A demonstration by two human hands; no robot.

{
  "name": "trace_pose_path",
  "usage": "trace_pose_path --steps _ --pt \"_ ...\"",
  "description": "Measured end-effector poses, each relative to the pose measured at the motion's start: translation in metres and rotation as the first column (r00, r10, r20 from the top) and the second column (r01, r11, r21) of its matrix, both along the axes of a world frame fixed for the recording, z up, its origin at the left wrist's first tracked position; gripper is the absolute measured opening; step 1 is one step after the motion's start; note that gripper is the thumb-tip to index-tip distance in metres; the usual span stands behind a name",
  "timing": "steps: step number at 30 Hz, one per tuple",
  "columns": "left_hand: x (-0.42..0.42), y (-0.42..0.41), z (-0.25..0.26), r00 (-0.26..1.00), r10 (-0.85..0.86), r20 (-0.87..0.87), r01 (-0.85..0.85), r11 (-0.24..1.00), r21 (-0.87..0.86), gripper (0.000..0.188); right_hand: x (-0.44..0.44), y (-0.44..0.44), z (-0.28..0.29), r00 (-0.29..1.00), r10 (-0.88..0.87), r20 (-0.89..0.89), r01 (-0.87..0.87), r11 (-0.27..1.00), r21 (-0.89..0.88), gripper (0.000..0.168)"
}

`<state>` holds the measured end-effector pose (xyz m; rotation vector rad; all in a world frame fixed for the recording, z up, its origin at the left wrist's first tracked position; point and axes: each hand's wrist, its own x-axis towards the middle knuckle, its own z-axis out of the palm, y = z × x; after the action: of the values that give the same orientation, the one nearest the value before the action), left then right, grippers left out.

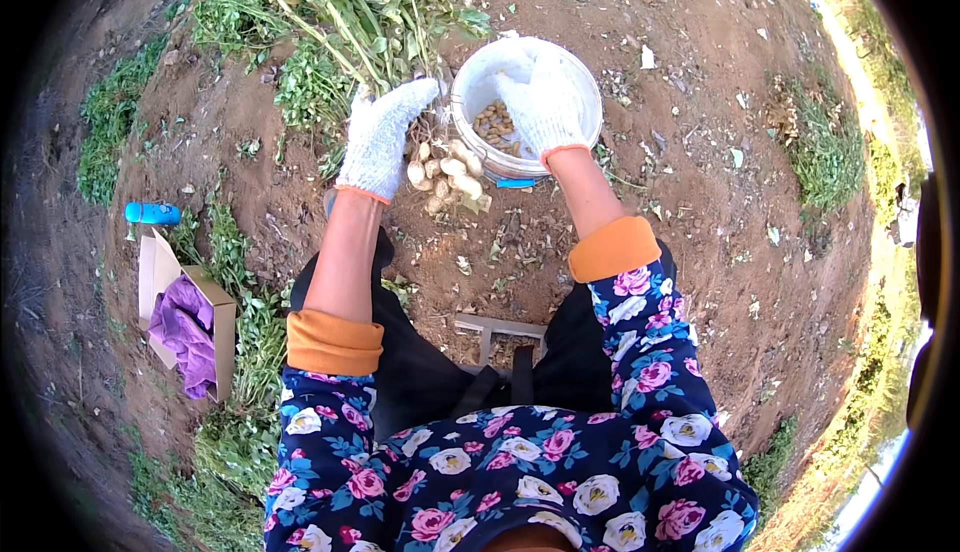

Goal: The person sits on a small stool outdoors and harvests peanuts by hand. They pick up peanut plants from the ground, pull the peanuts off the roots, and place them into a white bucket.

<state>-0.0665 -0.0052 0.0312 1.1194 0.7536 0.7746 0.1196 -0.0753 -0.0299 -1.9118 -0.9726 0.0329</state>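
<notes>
My left hand (381, 135), in a white knit glove, grips an uprooted peanut plant (341, 23) near its root end. Pale peanut pods (450, 169) hang in a cluster just right of that glove, beside the bucket. Leafy stems spread away from me above the hand. My right hand (541, 105), gloved the same way, reaches inside a white plastic bucket (465, 120). Loose peanuts (493, 124) lie on the bucket's bottom, left of this hand. Whether the right fingers hold anything is not visible.
An open cardboard box (223, 349) with purple cloth (184, 334) sits at the left, below a blue bottle (153, 213). Pulled plants (240, 402) lie along the left; another heap (817, 147) lies right. A low stool frame (499, 324) shows between my legs.
</notes>
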Motion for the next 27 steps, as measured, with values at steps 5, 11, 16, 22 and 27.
trace_pose_path --steps 5,11,16,22,27 --pt "-0.007 0.013 0.001 0.997 0.053 0.056 -0.052 0.999 -0.013 0.019 -0.048 -0.029 0.053 0.902 0.341 -0.263 -0.355 0.935 -0.006 0.037" --pt "-0.006 0.015 0.005 0.991 0.097 0.093 -0.095 0.995 -0.022 0.017 -0.06 -0.042 0.057 0.748 0.528 -0.402 -0.619 0.774 -0.137 0.039" --pt "-0.006 0.015 0.005 0.99 0.122 0.066 -0.124 0.992 0.029 0.016 -0.062 -0.045 0.063 0.749 0.527 -0.402 -0.624 0.765 -0.159 0.041" --pt "0.005 0.006 0.016 0.992 0.125 -0.011 -0.125 0.991 0.04 0.016 -0.065 -0.055 0.081 0.826 0.514 -0.232 -0.564 0.753 -0.34 0.037" --pt "-0.009 0.046 0.006 0.976 0.205 0.068 -0.209 0.975 0.07 0.013 -0.069 -0.079 0.111 0.739 0.634 -0.229 -0.674 0.688 -0.27 0.031"
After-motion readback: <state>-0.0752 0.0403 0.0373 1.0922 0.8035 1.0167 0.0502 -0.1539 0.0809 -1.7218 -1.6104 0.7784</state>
